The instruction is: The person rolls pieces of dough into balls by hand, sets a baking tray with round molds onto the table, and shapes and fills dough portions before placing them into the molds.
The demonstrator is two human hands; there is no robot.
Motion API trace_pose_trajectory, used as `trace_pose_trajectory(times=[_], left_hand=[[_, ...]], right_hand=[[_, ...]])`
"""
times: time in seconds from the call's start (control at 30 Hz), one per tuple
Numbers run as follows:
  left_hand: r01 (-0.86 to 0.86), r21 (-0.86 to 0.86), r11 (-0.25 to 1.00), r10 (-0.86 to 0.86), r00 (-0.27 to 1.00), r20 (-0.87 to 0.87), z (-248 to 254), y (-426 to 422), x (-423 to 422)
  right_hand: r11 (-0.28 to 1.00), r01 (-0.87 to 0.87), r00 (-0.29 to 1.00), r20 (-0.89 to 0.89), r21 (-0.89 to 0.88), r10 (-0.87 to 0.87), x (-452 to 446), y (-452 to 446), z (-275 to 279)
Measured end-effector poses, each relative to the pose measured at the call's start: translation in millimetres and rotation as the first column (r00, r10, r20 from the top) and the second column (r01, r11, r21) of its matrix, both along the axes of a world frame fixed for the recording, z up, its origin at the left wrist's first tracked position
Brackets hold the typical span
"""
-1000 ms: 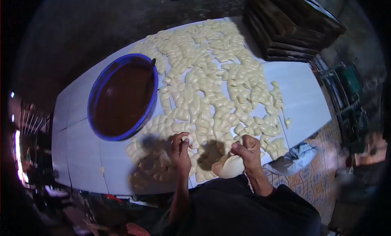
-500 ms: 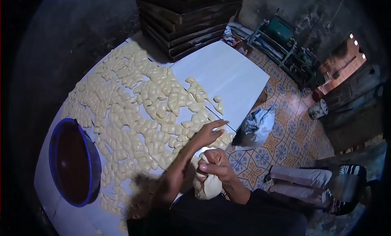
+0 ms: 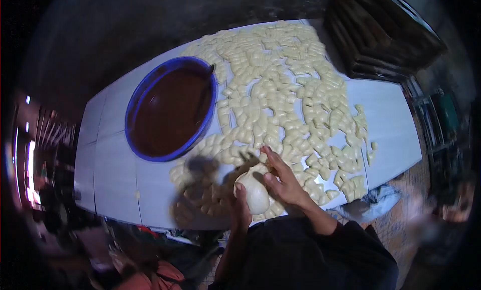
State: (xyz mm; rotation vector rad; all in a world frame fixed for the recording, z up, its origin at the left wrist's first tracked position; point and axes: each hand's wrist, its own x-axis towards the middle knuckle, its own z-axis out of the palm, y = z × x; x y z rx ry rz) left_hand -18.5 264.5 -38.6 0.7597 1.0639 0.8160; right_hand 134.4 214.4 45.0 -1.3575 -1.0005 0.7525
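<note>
My left hand [image 3: 242,210] cups a smooth, pale ball of dough [image 3: 256,195] near the table's front edge, thumb laid along its side. To the right of the ball is my right hand [image 3: 288,185], fingers stretched out and thumb close to the dough; whether it touches is hard to tell. Beyond both hands, many small pale dough pieces [image 3: 265,104] cover much of the white-tiled table [image 3: 115,165]. A large blue-rimmed basin [image 3: 131,134] of smooth brown filling [image 3: 170,112] stands left of the pieces, with a dark handle-like thing at its rim.
Dark stacked trays [image 3: 371,39] stand at the table's far right corner. A whitish plastic bag [image 3: 378,202] lies beyond the right edge, by patterned floor tiles. Green machinery [image 3: 446,112] is at far right. Orange-red cloth [image 3: 163,277] shows at bottom left.
My view has swung left, bringing the basin nearer the middle. My right hand has loosened its squeeze on the dough and stretched its fingers; my left hand now cups the ball.
</note>
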Motion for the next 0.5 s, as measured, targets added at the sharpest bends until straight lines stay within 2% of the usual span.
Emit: trace_pose_trajectory(times=[0.07, 0.1, 0.13, 0.2, 0.23, 0.27, 0.3, 0.33, 0.4, 0.43, 0.5], left_hand=[[-0.120, 0.017, 0.993, 0.121, 0.993, -0.019, -1, -2, 2], [-0.082, 0.085, 0.993, 0.090, 0.991, -0.096, 8, -4, -2], [-0.014, 0.131, 0.991, 0.034, 0.988, -0.153, 13, -5, -1], [0.155, 0.194, 0.969, -0.100, 0.958, -0.269, 17, -8, 0], [0.291, 0.145, 0.946, -0.228, 0.911, -0.343, 24, -10, 2], [0.355, 0.249, 0.901, -0.203, 0.852, -0.483, 23, -20, 5], [0.417, 0.334, 0.845, -0.141, 0.777, -0.614, 22, -29, 8], [0.402, 0.178, 0.898, -0.268, 0.821, -0.505, 29, -26, 10], [0.382, 0.196, 0.903, -0.279, 0.868, -0.410, 45, -25, 18], [0.563, 0.071, 0.823, -0.425, 0.694, -0.581, 73, -23, 19], [0.526, 0.179, 0.831, -0.426, 0.810, -0.403, 42, -19, 8]], right_hand=[[0.995, 0.073, 0.977, 0.207, -0.063, -0.059, 5, -9, -15], [0.988, 0.131, 0.945, 0.311, -0.084, -0.099, 1, -14, -23], [0.989, 0.148, 0.968, 0.209, -0.031, -0.138, -1, -19, -24], [0.998, -0.003, 0.979, 0.202, 0.056, -0.008, -15, -24, -23], [0.999, -0.042, 0.988, 0.147, 0.032, 0.037, -27, -23, -27], [0.999, -0.018, 0.993, 0.116, 0.032, 0.015, -39, -20, -33], [0.998, 0.058, 0.998, -0.015, -0.006, -0.058, -40, -19, -32], [0.990, 0.129, 0.981, -0.142, -0.049, -0.135, -37, -20, -26], [0.970, 0.236, 0.967, -0.090, -0.049, -0.240, -31, -23, -28], [0.957, 0.287, 0.954, -0.071, -0.045, -0.290, -29, -23, -29], [0.932, 0.362, 0.929, -0.068, -0.024, -0.363, -25, -26, -28]])
